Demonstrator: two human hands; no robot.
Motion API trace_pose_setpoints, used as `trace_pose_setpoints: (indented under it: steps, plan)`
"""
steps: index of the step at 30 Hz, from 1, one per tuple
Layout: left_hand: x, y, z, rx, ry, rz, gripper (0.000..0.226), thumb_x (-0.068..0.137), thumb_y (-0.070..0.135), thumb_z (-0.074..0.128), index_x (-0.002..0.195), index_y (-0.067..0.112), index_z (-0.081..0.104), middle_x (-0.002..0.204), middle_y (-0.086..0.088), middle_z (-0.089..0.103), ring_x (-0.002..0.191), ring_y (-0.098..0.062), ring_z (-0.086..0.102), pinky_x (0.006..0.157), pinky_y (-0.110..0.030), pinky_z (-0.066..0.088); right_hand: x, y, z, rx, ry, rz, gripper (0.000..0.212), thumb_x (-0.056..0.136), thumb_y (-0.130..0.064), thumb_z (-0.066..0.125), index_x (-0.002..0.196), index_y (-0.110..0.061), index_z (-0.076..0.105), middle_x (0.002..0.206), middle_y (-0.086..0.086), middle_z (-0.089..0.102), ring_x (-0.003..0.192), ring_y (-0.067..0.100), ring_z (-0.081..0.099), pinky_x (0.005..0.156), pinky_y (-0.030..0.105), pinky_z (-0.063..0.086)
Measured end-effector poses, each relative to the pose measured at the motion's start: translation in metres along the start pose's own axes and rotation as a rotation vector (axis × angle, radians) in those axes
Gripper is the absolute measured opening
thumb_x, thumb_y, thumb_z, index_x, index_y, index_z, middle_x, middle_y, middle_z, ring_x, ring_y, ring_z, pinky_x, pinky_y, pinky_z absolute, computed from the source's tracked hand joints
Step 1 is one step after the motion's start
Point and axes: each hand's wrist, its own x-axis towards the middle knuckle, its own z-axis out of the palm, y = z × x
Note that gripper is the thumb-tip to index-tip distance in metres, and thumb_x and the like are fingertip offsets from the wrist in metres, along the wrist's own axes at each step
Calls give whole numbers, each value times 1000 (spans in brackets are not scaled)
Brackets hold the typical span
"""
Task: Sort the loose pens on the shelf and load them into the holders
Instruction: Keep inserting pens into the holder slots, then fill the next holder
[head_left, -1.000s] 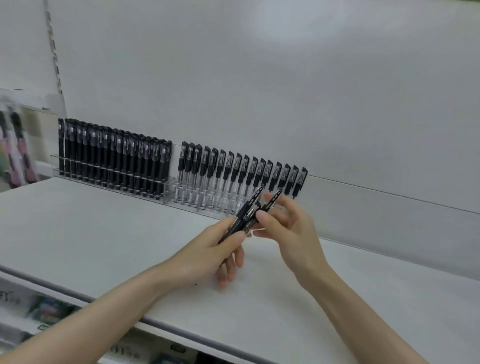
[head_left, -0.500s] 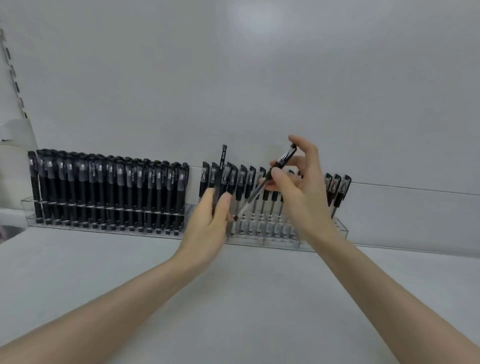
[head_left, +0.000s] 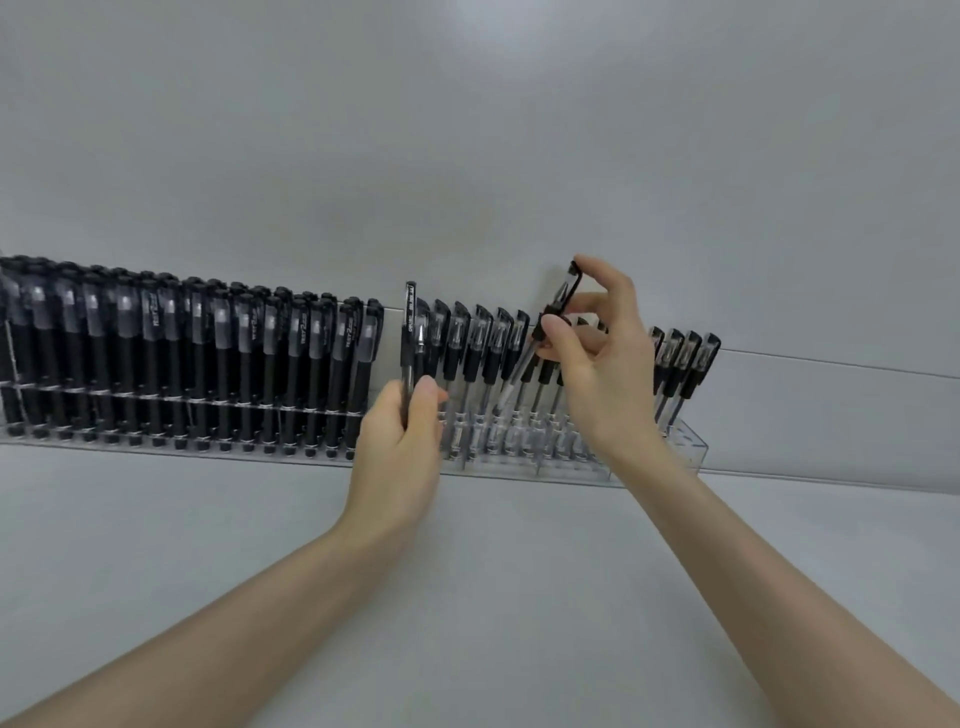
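Note:
Two clear acrylic holders stand against the back wall. The left holder (head_left: 171, 447) is packed with several black pens. The right holder (head_left: 691, 447) carries several clear-barrelled pens with black caps. My left hand (head_left: 402, 441) grips a black pen (head_left: 409, 332) upright in front of the gap between the two holders. My right hand (head_left: 597, 353) pinches a clear black-capped pen (head_left: 558, 306) by its cap end, tilted, its tip pointing down into the right holder's row. My right hand hides part of that row.
The white shelf surface (head_left: 493, 571) stretches in front of the holders. A plain white back panel (head_left: 467, 156) rises behind them. The right holder's far right end shows open slots (head_left: 685, 434).
The view has moved closer to the holders. My left hand has raised its pen upright. My right hand has carried its pen up over the right holder's row.

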Motion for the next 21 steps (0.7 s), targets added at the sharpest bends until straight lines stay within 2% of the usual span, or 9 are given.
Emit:
trace_pose_setpoints:
  steps: [4,7,9,11,13,16,21]
  plan:
    - [1,3,0,10,-19,40,29,100,35,37,95,11,52,60,0,38,47,-12,33,48,-31,36,0,3,0,-20,-13,-25,44,93,-3,55,129,-25,43,93,-7,54,72,13,69,73,27,57]
    - [-2,-1,3,62,-45,64,39,98,42,37,102,7,51,64,-3,46,51,-15,43,51,-34,38,-2,7,0,-61,-37,-35,44,93,-6,56,129,-29,44,93,-6,56,74,17,70,75,32,58]
    - [-4,-3,4,78,-65,46,41,97,45,37,105,8,54,72,-6,59,61,-21,56,56,-43,43,-1,10,-1,-98,-26,-43,44,92,-8,59,129,-29,47,89,-9,57,75,9,66,76,25,55]
    - [-4,-2,5,65,-72,34,35,98,41,38,93,11,56,59,1,47,49,-14,42,50,-33,34,1,13,-1,-181,-54,-65,43,90,-10,63,129,-23,52,84,-13,57,74,-1,59,75,13,49]
    - [-4,-1,6,31,-81,-1,29,99,35,40,86,14,56,58,2,38,45,-10,31,48,-27,25,0,15,-1,-255,-126,-58,43,89,-11,65,129,-20,54,82,-8,59,75,2,58,76,16,50]
    - [-6,0,7,-11,-121,-43,28,99,31,40,89,9,53,59,-2,37,44,-11,29,47,-27,26,-1,15,0,-340,-225,-44,42,90,-9,64,129,-19,54,84,-1,63,75,13,60,78,30,52]
    - [-5,0,5,30,-149,-49,29,99,38,38,91,16,54,57,1,36,42,-10,27,44,-24,23,1,11,-1,-408,-271,-32,41,91,-11,62,130,-21,53,83,-3,64,75,13,60,81,34,53]
